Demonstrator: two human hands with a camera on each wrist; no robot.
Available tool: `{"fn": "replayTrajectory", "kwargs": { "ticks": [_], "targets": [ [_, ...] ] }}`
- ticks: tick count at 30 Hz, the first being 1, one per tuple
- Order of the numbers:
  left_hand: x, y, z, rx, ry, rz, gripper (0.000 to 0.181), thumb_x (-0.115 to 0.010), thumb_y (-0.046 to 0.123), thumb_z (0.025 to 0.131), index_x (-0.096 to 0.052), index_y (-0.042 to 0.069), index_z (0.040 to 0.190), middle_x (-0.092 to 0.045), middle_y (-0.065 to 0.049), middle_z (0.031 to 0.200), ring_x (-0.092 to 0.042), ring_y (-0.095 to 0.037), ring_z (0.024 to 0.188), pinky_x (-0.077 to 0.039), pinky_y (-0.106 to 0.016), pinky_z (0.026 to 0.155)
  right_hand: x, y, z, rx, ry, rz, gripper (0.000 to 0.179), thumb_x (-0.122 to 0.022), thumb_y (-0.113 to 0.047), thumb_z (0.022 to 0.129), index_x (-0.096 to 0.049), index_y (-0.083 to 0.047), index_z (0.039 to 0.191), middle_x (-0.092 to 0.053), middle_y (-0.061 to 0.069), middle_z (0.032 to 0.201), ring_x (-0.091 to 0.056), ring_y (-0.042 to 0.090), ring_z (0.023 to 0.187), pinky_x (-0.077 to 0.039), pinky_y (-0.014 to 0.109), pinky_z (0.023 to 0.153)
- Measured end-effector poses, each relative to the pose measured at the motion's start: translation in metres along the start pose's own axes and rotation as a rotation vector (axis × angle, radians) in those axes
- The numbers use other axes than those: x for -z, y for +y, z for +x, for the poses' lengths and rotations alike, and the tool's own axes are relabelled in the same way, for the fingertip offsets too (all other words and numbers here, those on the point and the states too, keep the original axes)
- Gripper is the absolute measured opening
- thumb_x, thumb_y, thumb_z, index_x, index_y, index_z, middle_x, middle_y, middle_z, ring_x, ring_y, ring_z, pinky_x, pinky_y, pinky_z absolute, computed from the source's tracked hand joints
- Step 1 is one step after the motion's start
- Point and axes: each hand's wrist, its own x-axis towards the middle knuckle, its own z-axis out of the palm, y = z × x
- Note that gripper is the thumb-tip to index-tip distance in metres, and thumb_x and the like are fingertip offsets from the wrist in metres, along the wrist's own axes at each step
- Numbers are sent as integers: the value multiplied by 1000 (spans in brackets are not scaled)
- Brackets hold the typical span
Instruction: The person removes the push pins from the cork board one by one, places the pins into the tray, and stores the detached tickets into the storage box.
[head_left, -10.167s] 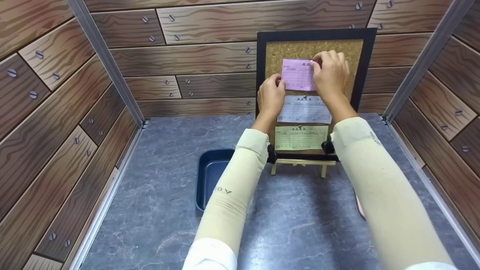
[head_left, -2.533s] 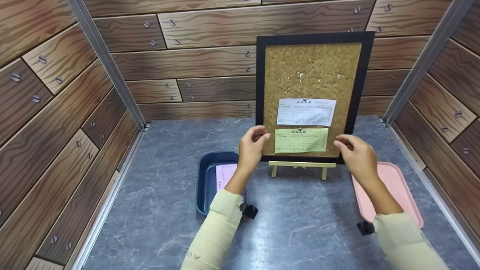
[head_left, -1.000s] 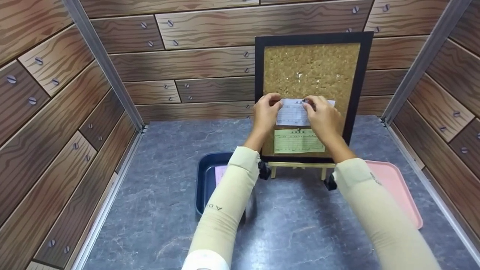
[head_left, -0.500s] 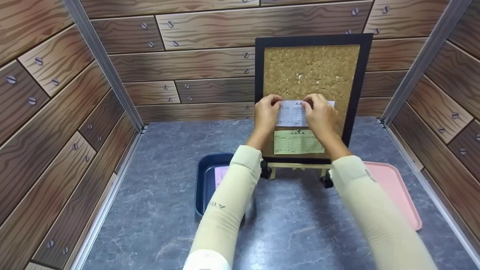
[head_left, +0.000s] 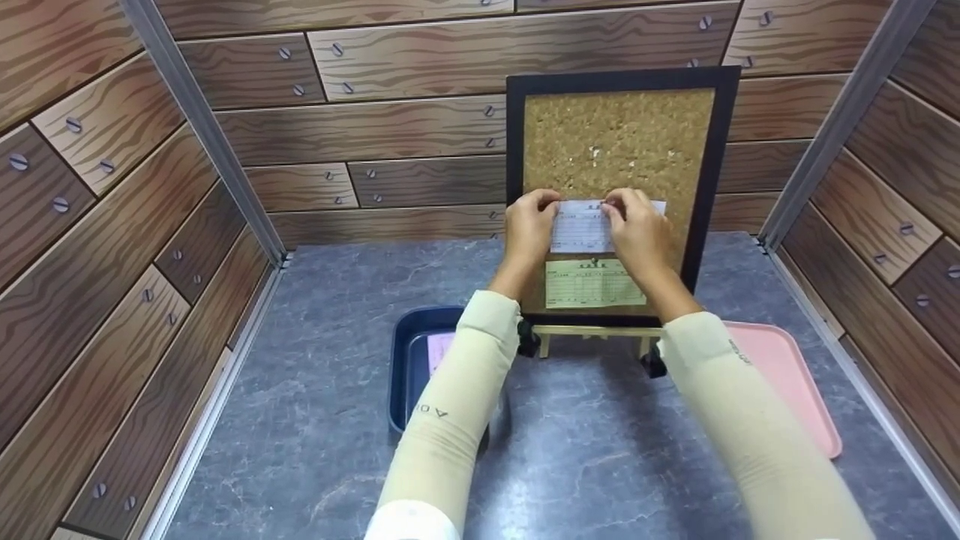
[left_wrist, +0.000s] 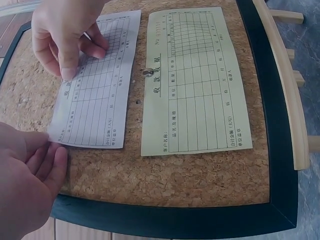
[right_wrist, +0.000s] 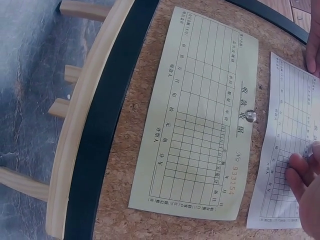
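A black-framed cork board (head_left: 619, 124) stands on a small wooden easel (head_left: 585, 331). Pinned to it are a white receipt slip (head_left: 579, 234) and, below that, a pale green receipt slip (head_left: 592, 285) with a clear push pin (right_wrist: 250, 116) at its top edge. My left hand (head_left: 529, 229) pinches the white slip's upper left corner between thumb and fingers. At the middle of the same slip's top edge, the thumb and fingertips of my right hand (head_left: 640, 227) close together over the spot of its push pin, which they hide.
Left of the easel sits a dark blue tray (head_left: 397, 367) with a pink-purple slip (head_left: 439, 349) in it, partly behind my left sleeve. A pink tray (head_left: 791, 382) lies to the right, partly behind my right sleeve. Plank-patterned walls (head_left: 420, 127) enclose the table.
Earlier both hands held the pink-purple slip at the board's top; it now lies in the blue tray. Both hands then rose to the white slip, and have stayed there over the last second.
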Motion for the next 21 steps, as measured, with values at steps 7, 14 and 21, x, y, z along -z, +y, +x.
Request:
{"fn": "replayTrajectory", "kwargs": {
  "ticks": [7,14,21],
  "targets": [
    [-1,-1,0,-14,-14,-17,11,-72,6,91,-77,3,101,-77,-7,100,-70,-17,94,-54,-25,84,-1,1,2,7,-6,-36,15,-72,-22,93,-71,-10,102,-70,10,100,-67,31,90,-49,52,74],
    [0,-2,0,-11,0,-37,12,-69,2,92,-77,3,101,-77,-7,100,-70,-17,94,-54,-26,84,-3,1,2,20,10,-19,11,-73,-17,92,-70,-7,98,-69,12,97,-66,33,86,-49,52,73],
    [0,-2,0,-7,-11,-53,13,-68,2,92,-78,3,101,-77,-7,100,-71,-17,94,-54,-25,84,-3,2,1,22,18,-18,11,-73,-16,92,-70,-7,97,-69,12,96,-66,33,87,-49,53,74]
  ]
}}
